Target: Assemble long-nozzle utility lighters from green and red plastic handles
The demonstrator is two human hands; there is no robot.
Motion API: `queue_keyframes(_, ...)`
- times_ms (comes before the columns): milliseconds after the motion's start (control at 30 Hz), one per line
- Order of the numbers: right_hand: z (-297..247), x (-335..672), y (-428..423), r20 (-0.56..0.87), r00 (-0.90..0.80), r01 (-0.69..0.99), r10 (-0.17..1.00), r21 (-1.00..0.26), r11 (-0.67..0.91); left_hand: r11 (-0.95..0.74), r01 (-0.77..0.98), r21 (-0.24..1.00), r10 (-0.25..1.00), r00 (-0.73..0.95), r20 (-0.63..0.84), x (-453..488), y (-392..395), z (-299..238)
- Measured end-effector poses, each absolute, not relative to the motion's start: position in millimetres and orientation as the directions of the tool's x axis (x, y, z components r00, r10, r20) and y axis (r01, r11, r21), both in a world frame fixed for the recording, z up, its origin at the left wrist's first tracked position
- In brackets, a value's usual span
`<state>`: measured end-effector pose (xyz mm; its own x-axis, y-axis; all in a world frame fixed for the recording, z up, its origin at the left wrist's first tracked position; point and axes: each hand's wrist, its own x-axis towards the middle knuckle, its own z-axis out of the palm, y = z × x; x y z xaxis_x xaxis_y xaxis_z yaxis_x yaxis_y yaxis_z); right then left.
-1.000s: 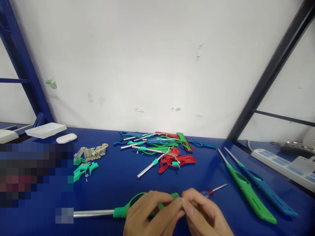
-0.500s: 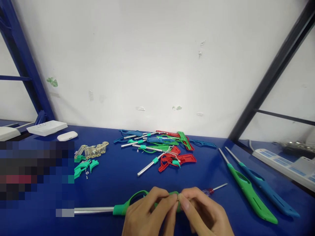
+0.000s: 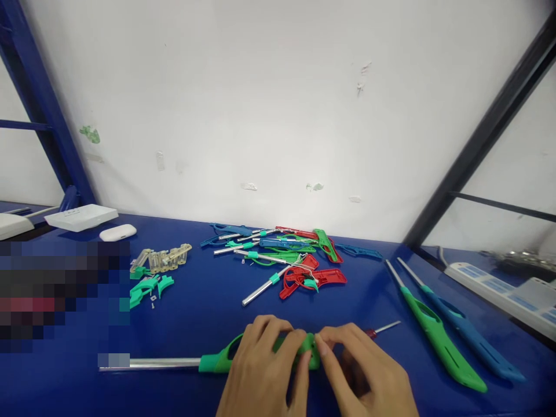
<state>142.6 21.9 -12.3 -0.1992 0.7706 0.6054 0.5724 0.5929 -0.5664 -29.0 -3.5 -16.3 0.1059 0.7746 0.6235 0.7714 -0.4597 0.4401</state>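
A long green lighter (image 3: 217, 362) with a silver metal tube lies along the near edge of the blue table (image 3: 208, 313). My left hand (image 3: 264, 370) is wrapped over its green handle, fingers curled around it. At the handle's right end my right hand (image 3: 365, 376) presses its closed fingertips against the plastic. Just behind my right hand lies a small screwdriver (image 3: 382, 330) with a red handle. Whatever is under my fingertips is hidden.
A pile of red, green and blue lighter shells and metal tubes (image 3: 286, 260) sits mid-table. Two assembled lighters, green (image 3: 438, 341) and blue (image 3: 464, 333), lie at right. Clear parts (image 3: 165, 258) and green triggers (image 3: 150, 288) lie at left. A white power strip (image 3: 499, 289) lies far right.
Both hands have shifted slightly forward over the green handle and cover more of it. The lighter stays flat on the table.
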Motion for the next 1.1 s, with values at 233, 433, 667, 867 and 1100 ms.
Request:
queue_keyframes(233, -19, 154, 30, 0.573, -0.335, 0.598, 0.748, -0.484, 0.639, -0.385, 0.778, 0.497, 0.863, 0.111, 0.494, -29, -6, -23)
queue_keyframes(433, -17, 156, 30, 0.543, -0.311, 0.583, 0.78, -0.54, 0.608, -0.387, 0.794, 0.468, 0.859, 0.126, 0.497, -30, -7, -18)
queue_keyframes(667, -14, 157, 30, 0.494, -0.157, 0.632, 0.855, -0.616, 0.471, -0.372, 0.796, 0.478, 0.872, 0.123, 0.474, -30, -8, -19)
queue_keyframes(867, -12, 181, 32, 0.445, -0.2, 0.661, 0.873, -0.597, 0.455, -0.37, 0.774, 0.513, 0.875, 0.106, 0.472, -30, -8, -21)
queue_keyframes(1100, -21, 201, 35, 0.352, -0.217, 0.683, 0.911, -0.612, 0.399, -0.363, 0.77, 0.525, 0.885, 0.109, 0.452, -31, -6, -20)
